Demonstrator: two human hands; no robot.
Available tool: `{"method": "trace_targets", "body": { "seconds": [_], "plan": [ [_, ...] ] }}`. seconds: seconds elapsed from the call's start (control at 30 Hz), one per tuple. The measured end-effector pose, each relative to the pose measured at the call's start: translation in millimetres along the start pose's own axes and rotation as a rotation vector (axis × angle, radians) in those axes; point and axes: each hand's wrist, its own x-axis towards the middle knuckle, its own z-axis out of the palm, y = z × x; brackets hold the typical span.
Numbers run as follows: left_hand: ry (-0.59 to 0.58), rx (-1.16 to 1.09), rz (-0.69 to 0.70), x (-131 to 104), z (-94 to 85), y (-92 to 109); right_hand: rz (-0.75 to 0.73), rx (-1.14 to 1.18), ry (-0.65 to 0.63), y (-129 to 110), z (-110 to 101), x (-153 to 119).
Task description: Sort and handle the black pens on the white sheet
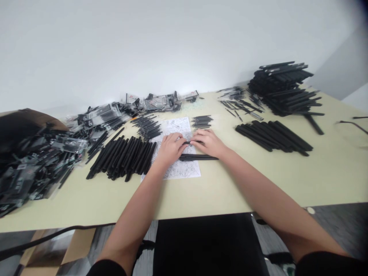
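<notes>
Together, the left hand [170,147] and right hand [207,142] pinch one thin black rod [188,142] over the printed sheet [178,168].

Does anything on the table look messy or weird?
Yes. The clear plastic packets at the left lie in a jumbled heap, unlike the neat row of black tubes. Both the left hand and right hand pinch one thin black stick.
</notes>
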Motion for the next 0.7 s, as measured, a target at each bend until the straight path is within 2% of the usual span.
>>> {"method": "trace_targets", "body": {
  "seconds": [0.3,0.7],
  "plan": [
    [-0.044,-0.017,0.0,0.9,-0.9,1.1,0.006,0.002,0.012,0.4,1.4,-0.7],
    [-0.021,-0.005,0.017,0.0,0.9,0.6,-0.001,0.025,0.012,-1.4,0.8,0.0]
  ]
}}
